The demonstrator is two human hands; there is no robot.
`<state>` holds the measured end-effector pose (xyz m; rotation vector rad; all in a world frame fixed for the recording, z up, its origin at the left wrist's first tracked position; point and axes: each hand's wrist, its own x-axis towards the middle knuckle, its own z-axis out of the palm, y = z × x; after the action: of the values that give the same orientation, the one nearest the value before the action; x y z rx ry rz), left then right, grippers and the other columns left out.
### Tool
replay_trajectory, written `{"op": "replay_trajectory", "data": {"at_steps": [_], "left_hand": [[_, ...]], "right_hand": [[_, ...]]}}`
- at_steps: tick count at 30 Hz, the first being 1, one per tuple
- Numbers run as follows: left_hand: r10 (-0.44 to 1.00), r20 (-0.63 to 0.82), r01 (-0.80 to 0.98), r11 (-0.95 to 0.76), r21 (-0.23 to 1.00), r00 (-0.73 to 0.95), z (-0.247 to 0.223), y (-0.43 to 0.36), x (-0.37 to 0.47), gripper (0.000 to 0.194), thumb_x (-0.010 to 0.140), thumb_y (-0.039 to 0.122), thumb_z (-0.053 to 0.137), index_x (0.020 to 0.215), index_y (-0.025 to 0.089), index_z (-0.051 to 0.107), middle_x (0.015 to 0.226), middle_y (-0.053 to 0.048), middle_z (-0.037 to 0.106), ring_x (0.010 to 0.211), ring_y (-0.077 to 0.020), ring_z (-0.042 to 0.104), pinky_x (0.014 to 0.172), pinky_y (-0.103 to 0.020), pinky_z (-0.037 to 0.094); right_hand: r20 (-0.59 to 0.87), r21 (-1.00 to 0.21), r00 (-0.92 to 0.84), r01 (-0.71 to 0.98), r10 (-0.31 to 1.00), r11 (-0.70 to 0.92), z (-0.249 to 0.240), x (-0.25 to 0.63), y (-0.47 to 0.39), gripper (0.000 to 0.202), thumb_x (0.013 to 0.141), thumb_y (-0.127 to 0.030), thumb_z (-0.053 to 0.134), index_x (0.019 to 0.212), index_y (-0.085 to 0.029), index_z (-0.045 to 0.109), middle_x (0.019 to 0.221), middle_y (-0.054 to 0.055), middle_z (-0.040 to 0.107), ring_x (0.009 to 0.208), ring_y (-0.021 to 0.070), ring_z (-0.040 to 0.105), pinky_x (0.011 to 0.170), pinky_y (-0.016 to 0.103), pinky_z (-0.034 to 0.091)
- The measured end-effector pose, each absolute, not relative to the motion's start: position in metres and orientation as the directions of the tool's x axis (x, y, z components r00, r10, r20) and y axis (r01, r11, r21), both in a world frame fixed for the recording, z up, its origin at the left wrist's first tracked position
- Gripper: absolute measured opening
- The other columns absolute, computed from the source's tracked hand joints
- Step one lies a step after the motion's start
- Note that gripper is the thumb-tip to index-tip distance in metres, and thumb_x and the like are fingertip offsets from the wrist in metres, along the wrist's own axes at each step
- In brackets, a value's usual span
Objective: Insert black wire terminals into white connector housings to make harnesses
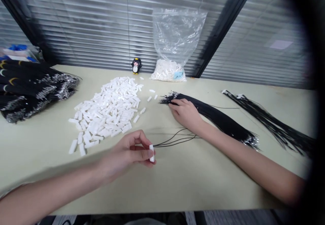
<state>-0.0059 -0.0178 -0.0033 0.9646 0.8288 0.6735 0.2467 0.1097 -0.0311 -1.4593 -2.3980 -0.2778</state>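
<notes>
My left hand [138, 148] pinches a small white connector housing [151, 153] upright between thumb and fingers, above the near part of the table. A few thin black wires [175, 141] run from its upper end to the right and pass under my right forearm. My right hand [185, 112] rests on the left end of a thick bundle of black wires [218, 116], whose bare tips fan out past the fingers. Whether those fingertips grip a single wire cannot be made out. Left of the bundle, a large pile of white connector housings [111, 106] is spread out.
At the back stand a clear bag [169, 69] of white housings and a penguin figurine [136, 65]. Large black wire bundles [30, 86] lie at the far left. Wires with white connectors [264, 116] lie at the right. Loose housings [143, 110] are scattered beside the pile.
</notes>
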Motion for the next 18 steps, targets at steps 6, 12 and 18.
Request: {"op": "replay_trajectory", "data": {"at_steps": [6,12,18], "left_hand": [[0.802,-0.295,-0.134,0.417,0.899,0.519,-0.002,-0.018,-0.006,0.022,0.077,0.022,0.069,0.082,0.014,0.049,0.076,-0.004,0.064,0.074,-0.0126,0.061,0.071,-0.026,0.048],[0.8,-0.298,-0.129,0.419,0.899,0.521,-0.002,-0.018,-0.007,0.022,0.076,0.021,0.07,0.082,0.014,0.05,0.078,-0.004,0.064,0.075,-0.0126,0.061,0.072,-0.026,0.048],[0.798,-0.3,-0.127,0.421,0.898,0.523,-0.001,-0.015,-0.005,0.021,0.078,0.021,0.068,0.083,0.014,0.049,0.078,-0.003,0.064,0.075,-0.0121,0.061,0.072,-0.025,0.048]], "right_hand": [[0.348,-0.001,-0.458,0.873,0.818,0.489,-0.031,0.249,0.105,0.033,0.091,-0.024,0.035,0.105,-0.017,0.064,0.117,0.009,0.055,0.109,0.0199,0.041,0.089,0.032,0.032],[0.3,-0.045,-0.486,0.852,0.821,0.521,-0.029,0.252,0.11,0.024,0.09,-0.025,0.04,0.087,-0.014,0.061,0.089,0.007,0.058,0.087,0.0139,0.046,0.081,0.027,0.033],[0.346,-0.144,-0.425,0.857,0.836,0.495,-0.019,0.247,0.094,0.022,0.092,-0.024,0.031,0.094,-0.011,0.05,0.08,0.006,0.056,0.068,0.0095,0.048,0.064,0.022,0.033]]}}
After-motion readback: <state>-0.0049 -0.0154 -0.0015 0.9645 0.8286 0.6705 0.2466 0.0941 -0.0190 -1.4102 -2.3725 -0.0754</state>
